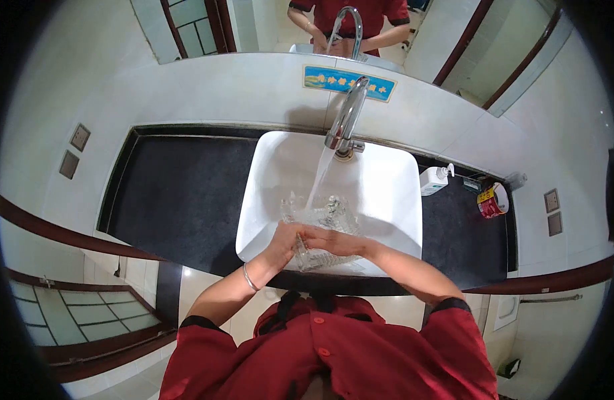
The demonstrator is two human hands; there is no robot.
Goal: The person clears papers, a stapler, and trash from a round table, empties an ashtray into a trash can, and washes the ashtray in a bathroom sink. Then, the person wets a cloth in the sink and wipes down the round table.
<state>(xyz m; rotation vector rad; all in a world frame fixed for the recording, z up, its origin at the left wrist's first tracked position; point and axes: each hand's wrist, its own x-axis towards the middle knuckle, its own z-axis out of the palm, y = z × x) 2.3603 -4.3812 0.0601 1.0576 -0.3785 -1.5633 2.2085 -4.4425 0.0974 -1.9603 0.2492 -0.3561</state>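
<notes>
Water runs from the chrome faucet into the white sink. Under the stream is a clear, see-through container with ridged or patterned sides; its exact kind is hard to make out. My left hand, with a silver bangle at the wrist, closes at the container's near left part. Coming in from the other side, my right hand lies across it with fingers together, their tips meeting my left hand. Parts of the container show beyond and below both hands, while the fingertips are partly hidden.
On the dark counter right of the sink stand a white pump bottle and a red-and-yellow labelled tub. A blue sign is on the tiled wall behind the faucet, below a mirror.
</notes>
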